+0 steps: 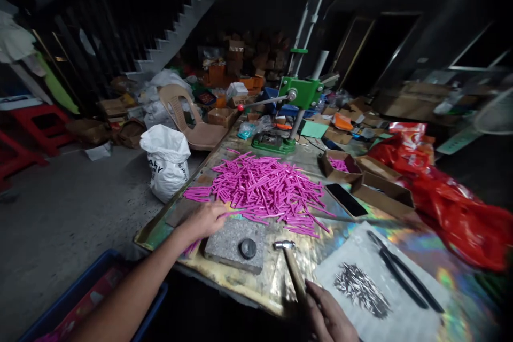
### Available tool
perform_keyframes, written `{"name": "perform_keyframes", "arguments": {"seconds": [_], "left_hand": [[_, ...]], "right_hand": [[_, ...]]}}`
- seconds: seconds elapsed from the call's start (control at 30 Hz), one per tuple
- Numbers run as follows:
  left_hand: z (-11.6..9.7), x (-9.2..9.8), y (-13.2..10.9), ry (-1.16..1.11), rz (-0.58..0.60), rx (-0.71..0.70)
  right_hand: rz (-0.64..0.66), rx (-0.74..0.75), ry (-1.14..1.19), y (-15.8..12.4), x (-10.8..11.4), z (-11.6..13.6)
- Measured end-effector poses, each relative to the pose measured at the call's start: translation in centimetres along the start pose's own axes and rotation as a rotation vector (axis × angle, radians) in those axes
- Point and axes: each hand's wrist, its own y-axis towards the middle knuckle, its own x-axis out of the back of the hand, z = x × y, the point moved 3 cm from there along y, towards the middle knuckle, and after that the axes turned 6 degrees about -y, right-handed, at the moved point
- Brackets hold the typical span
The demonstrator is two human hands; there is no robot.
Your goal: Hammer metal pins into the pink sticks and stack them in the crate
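My left hand [205, 220] reaches over the near edge of a large heap of thin pink sticks [264, 187]. Its fingertips are closed on one pink stick [231, 213], which points to the right. Just below that hand lies a grey stone block [224, 246], with a small round dark metal piece [248, 248] on top. In my right hand [331, 312] is the wooden handle of a small hammer [294, 270], its metal head towards the block. To the right, small silver metal pieces [363, 288] form a pile on a white sheet [417, 299], beside dark-handled pliers [404, 272].
A green hand press [300, 93] stands behind the heap. Right of the heap are a phone [345, 200], cardboard boxes [382, 192] and red plastic bags [460, 203]. A white sack [165, 163] and a blue crate [108, 256] stand on the left.
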Motion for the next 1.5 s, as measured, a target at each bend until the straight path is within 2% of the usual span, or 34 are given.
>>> {"name": "perform_keyframes", "arguments": {"seconds": [0.1,0.23,0.33,0.43,0.53,0.6,0.7,0.77,0.83,0.87,0.97,1.1,1.3,1.5], "left_hand": [[-3.5,-1.0,-3.7,-0.144,0.004,-0.211],[-6.7,-3.7,-7.3,-0.430,0.064,-0.268],[-7.0,-5.4,-8.2,-0.727,-0.014,-0.136],[-6.7,-6.8,-8.2,-1.113,-0.069,0.122],[-7.7,-8.3,-8.0,-1.431,-0.041,0.321],[-8.9,-9.3,-7.8,-1.544,0.004,0.383],[-10.1,-10.6,-7.5,-1.594,0.075,0.409],[-10.1,-11.0,-7.4,-1.580,0.068,0.415],[-9.6,-11.1,-7.4,-1.550,0.030,0.426],[-9.2,-11.1,-7.4,-1.533,0.007,0.432],[-8.7,-10.9,-7.4,-1.495,-0.018,0.446],[-9.3,-10.9,-7.4,-1.471,-0.002,0.488],[-10.2,-10.7,-7.4,-1.470,0.005,0.530],[-9.8,-11.0,-7.5,-1.441,0.005,0.538]], "right_hand": [[0.069,0.103,0.072,0.6,0.3,4.0],[0.200,0.191,0.124,1.0,0.3,7.9],[0.286,0.081,0.187,0.9,0.2,8.4],[0.355,-0.120,0.403,0.4,-0.2,7.4],[0.388,-0.307,0.680,-0.5,-1.0,6.8],[0.399,-0.348,0.761,-1.0,-1.7,6.9],[0.405,-0.323,0.720,-1.5,-2.0,6.9],[0.374,-0.305,0.610,-1.2,-1.4,5.8],[0.282,-0.295,0.428,-0.3,-0.1,3.4],[0.204,-0.297,0.300,0.3,0.8,1.9],[0.084,-0.294,0.039,2.4,3.1,-2.9],[0.086,-0.203,-0.209,4.5,3.9,-6.5],[0.135,-0.093,-0.382,5.0,2.7,-7.1],[0.117,-0.095,-0.356,4.8,2.8,-7.4]]}}
